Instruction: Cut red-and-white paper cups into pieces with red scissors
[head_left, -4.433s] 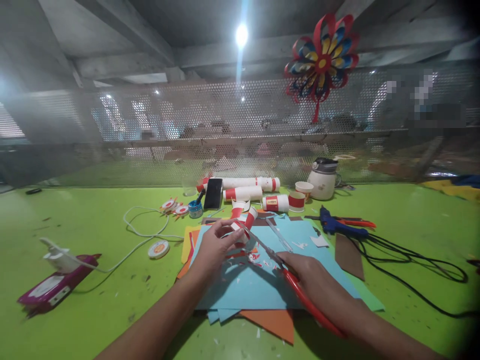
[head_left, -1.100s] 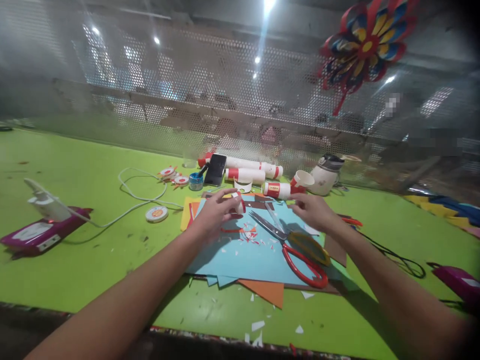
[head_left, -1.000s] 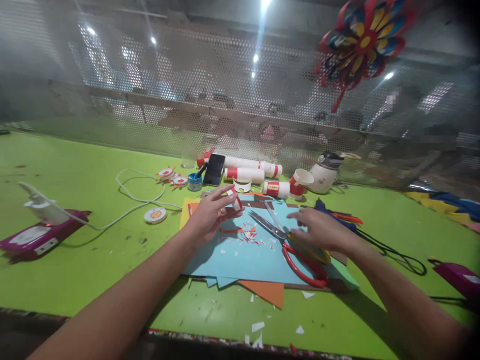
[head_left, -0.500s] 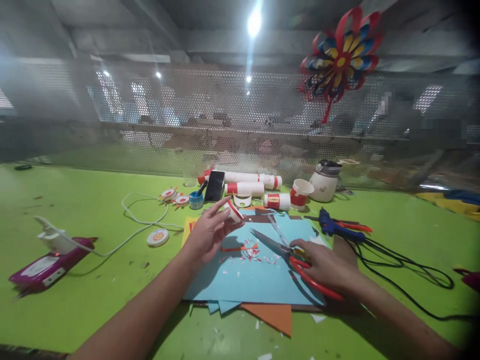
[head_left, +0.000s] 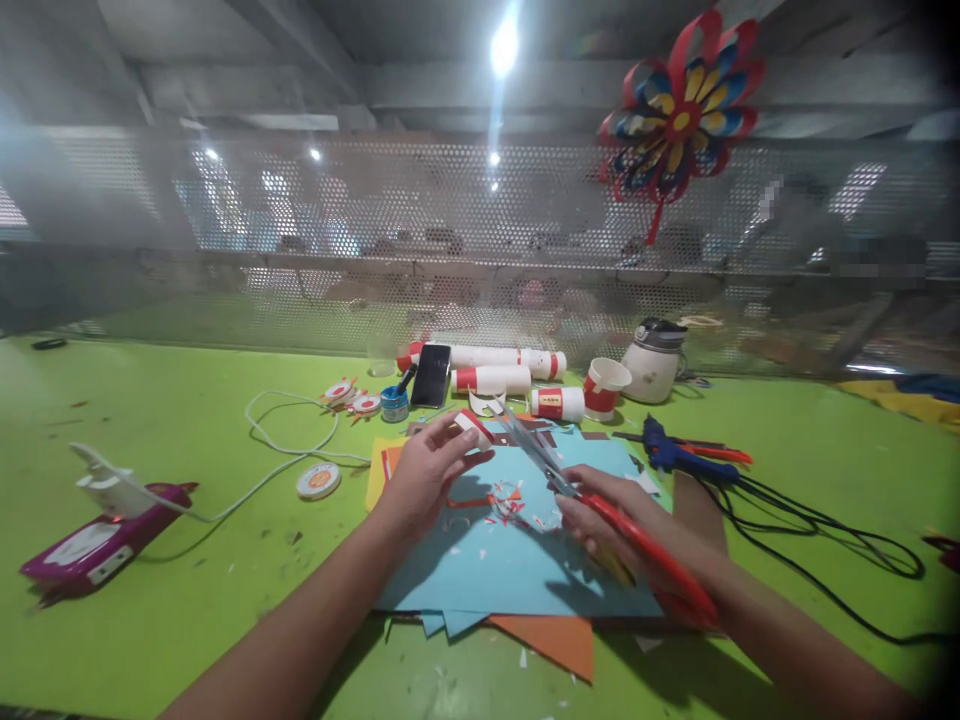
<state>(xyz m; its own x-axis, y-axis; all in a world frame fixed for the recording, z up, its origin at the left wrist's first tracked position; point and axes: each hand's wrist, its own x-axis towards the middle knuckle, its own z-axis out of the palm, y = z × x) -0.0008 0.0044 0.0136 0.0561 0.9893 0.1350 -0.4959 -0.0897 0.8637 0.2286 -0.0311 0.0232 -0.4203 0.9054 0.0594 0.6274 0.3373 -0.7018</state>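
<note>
My left hand [head_left: 431, 465] is closed on a small white paper cup piece with a red band [head_left: 475, 430], pinched between thumb and fingers above the blue paper. In my right hand [head_left: 611, 510] is a pair of scissors [head_left: 551, 470] with red handles, its blades pointing up and to the left, apart from the cup piece. Something yellow [head_left: 619, 568] shows under the right hand; its kind I cannot make out. Beneath both hands lies a light blue paper sheet [head_left: 525, 580], with red and white paper scraps [head_left: 510, 503] scattered on it.
Behind the paper stand paper cups [head_left: 606, 390], white-and-red cup rolls [head_left: 491, 380], a phone [head_left: 431, 376], a blue jar [head_left: 394, 403] and a kettle [head_left: 652, 365]. A blue glue gun [head_left: 686, 455] with its cable lies right. A purple power strip [head_left: 105, 540] and white cable lie left.
My right hand has raised and turned the scissors, so the blades point more upward. The cup piece in my left hand has tilted and moved slightly right.
</note>
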